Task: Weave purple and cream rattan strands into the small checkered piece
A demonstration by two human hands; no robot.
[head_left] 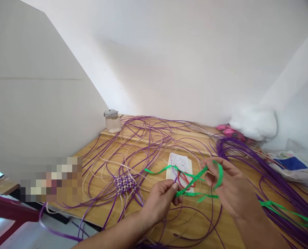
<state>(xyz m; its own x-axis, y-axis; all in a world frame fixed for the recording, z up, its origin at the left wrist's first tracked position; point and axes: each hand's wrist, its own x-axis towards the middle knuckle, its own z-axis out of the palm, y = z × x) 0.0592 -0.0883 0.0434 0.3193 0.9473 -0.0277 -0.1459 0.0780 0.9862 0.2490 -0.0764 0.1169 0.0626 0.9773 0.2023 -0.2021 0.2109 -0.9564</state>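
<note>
My left hand (160,200) is closed, its thumb pressed over a green tape measure (192,182) and what looks like the end of a purple strand (175,180). A stretch of the tape slants up to my right hand (233,188), which pinches it between thumb and fingers, with a loop curling over the fingertips. More of the tape hangs loosely below and trails off to the right. Left of my left hand lies a small woven piece (125,184) in purple and cream, long strands spreading from its edges. An open notebook (178,162) with handwriting lies behind the tape.
Loose purple and cream strands cover much of the wooden table (192,221). A thick purple bundle (260,162) runs down the right side. A lidded glass jug (113,121) stands at the back left. Red-handled scissors (182,180) rest on the notebook. Plastic bags (254,122) lie back right.
</note>
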